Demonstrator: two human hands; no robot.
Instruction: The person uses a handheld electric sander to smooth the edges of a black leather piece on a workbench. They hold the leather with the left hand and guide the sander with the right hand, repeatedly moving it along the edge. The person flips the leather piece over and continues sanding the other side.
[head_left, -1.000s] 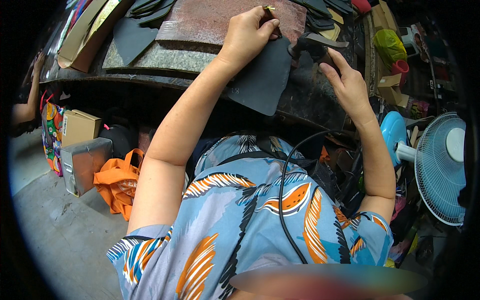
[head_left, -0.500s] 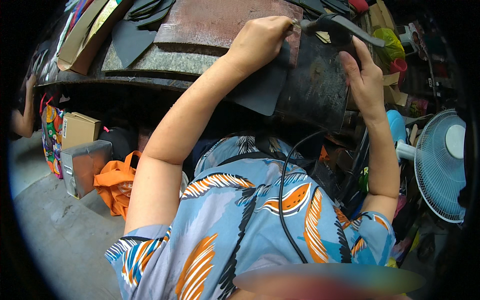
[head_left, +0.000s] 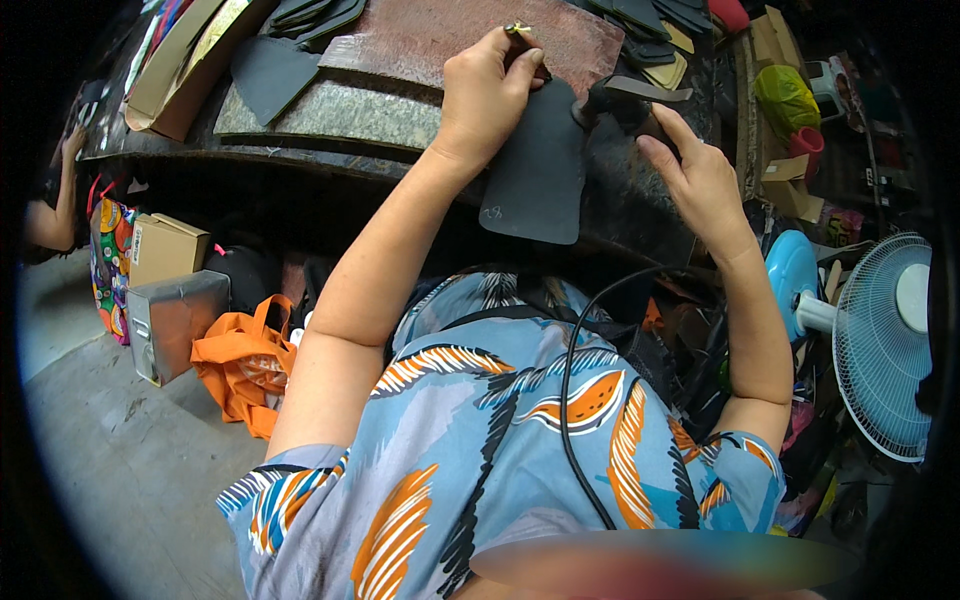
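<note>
My left hand (head_left: pixel 485 100) pinches the upper end of a dark grey, rounded flat sheet (head_left: pixel 537 180). The sheet's lower end extends past the bench's near edge, with a small pale mark at its corner. A small yellowish bit shows at my left fingertips, too small to name. In my right hand (head_left: pixel 705 190), thumb and fingers close around the dark handle of a hammer-like tool (head_left: pixel 612 108). Its head is dark and round, with a long, slightly curved metal strip. The head hangs just beside the sheet's right edge; whether they touch I cannot tell.
A reddish-brown slab (head_left: pixel 400 45) and a mottled grey board (head_left: pixel 310 115) lie on the dark bench. Stacked dark sheet pieces (head_left: pixel 315 20) sit behind. A white-and-blue fan (head_left: pixel 885 340) stands right. An orange bag (head_left: pixel 240 355) and metal box (head_left: pixel 175 325) rest left; another person's arm (head_left: pixel 60 205) shows beyond.
My left hand has moved left and toward me, bringing the sheet further out over the near edge. My right hand and the tool have shifted left and lower.
</note>
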